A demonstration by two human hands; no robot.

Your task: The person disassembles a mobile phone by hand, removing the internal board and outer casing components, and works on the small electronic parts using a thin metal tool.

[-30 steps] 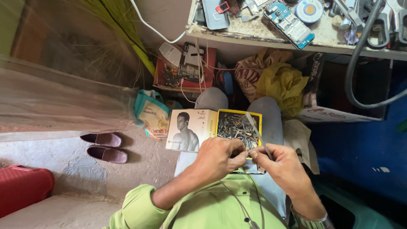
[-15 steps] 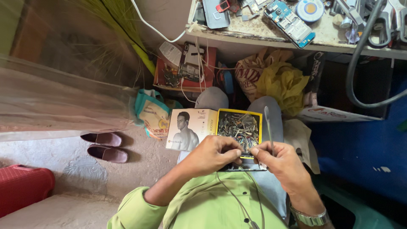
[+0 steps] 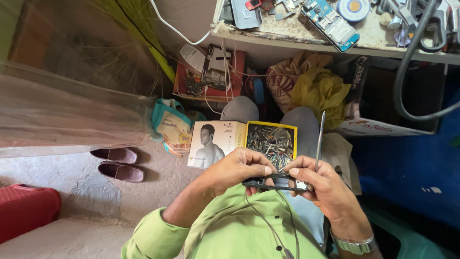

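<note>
A small dark phone body (image 3: 275, 182) lies across my lap, held between both hands. My left hand (image 3: 239, 169) grips its left end, thumb pressed on top. My right hand (image 3: 318, 181) holds the right end and also clasps a thin metal tool (image 3: 319, 140) that sticks up past my fingers. Just beyond my hands, on my knees, rests an open yellow-rimmed box (image 3: 271, 143) full of several small metal parts. Its white lid (image 3: 214, 143), printed with a portrait, lies open to the left.
A cluttered workbench (image 3: 335, 43) with a blue circuit board (image 3: 329, 23) runs along the top. Under it sit a red box (image 3: 211, 72), a yellow bag (image 3: 321, 93) and a cardboard box. Shoes (image 3: 117, 164) and a red crate (image 3: 26, 208) stand at left.
The phone body has come into plain view between my hands, and the thin tool now stands upright in my right hand. My hands have shifted slightly toward me.
</note>
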